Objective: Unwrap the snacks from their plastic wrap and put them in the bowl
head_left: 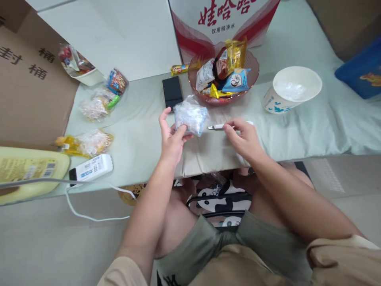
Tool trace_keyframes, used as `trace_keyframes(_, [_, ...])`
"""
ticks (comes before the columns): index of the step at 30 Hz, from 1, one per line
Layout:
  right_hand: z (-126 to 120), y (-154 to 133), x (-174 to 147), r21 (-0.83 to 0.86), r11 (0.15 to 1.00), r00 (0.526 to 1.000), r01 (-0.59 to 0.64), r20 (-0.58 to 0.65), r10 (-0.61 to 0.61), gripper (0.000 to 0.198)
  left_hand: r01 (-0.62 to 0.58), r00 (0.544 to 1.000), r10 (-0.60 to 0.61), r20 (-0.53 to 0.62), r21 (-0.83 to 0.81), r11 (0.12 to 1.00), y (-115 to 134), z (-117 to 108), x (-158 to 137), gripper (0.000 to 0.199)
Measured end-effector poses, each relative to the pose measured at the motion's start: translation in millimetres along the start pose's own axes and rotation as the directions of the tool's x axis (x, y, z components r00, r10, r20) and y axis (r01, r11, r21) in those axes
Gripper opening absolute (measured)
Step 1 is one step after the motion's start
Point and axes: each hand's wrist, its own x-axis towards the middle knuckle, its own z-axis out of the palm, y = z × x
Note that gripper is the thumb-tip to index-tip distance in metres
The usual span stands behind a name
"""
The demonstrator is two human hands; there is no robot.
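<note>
My left hand (174, 139) grips a crinkled clear plastic packet (191, 116) with pale blue edges, thumb on top, and holds it above the cloth. What is inside the packet cannot be made out. My right hand (242, 137) has its thumb and fingers closed on a slim white utility knife (218, 127), whose tip points left toward the packet. The other end of the knife shows beyond my fingers. A black phone (172, 91) lies just behind the packet. Behind my hands stands a pink glass bowl (253, 75) heaped with wrapped snacks.
A white paper tub (279, 97) with clear plastic inside stands right. Wrapped snacks (117, 81) and plastic-wrapped bundles (95, 142) lie left, near a white device (93, 169) and yellow bottle (32, 171). A printed carton (223, 24) stands behind; a cable (98, 219) hangs at the front edge.
</note>
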Motion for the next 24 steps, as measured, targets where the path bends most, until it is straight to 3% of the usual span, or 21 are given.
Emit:
trace_keyframes(3, [-14, 17, 7, -0.412, 0.905, 0.994, 0.102, 0.008, -0.108, 0.029, 0.009, 0.998, -0.005, -0.056, 0.089, 0.996, 4, -11, 4, 0.042])
trace_keyframes(5, [-18, 27, 10, -0.561, 0.822, 0.995, 0.101, 0.072, -0.073, 0.039, 0.021, 0.999, -0.016, -0.043, 0.115, 0.993, 4, -16, 5, 0.027])
trace_keyframes(7, [-18, 33, 11, -0.617, 0.782, 0.995, 0.09, 0.093, -0.041, 0.037, 0.014, 1.0, -0.012, -0.015, 0.149, 0.989, 3, -19, 5, 0.024])
trace_keyframes(10, [-17, 29, 10, -0.574, 0.817, 0.998, 0.062, 0.045, -0.045, 0.03, -0.075, 0.997, 0.067, 0.036, 0.318, 0.945, -1, -21, 6, 0.04])
trace_keyframes(13, [-16, 16, 5, -0.396, 0.917, 0.999, 0.043, 0.014, -0.04, 0.034, -0.185, 0.982, 0.141, 0.124, 0.487, 0.854, -5, -20, 5, 0.062])
trace_keyframes(15, [-13, 8, 2, -0.27, 0.957, 0.994, 0.104, 0.053, -0.093, 0.038, -0.199, 0.977, 0.126, 0.173, 0.518, 0.832, -6, -17, 3, 0.075])
trace_keyframes(19, [-1, -1, -2, -0.193, 0.948, 0.96, 0.252, 0.175, -0.219, 0.039, -0.192, 0.969, 0.095, 0.228, 0.451, 0.872, -9, -10, 1, 0.08])
trace_keyframes(24, [-4, 4, 4, -0.337, 0.926, 0.972, 0.171, 0.211, -0.102, 0.037, -0.145, 0.986, 0.122, 0.112, 0.232, 0.962, -10, -22, 12, 0.074])
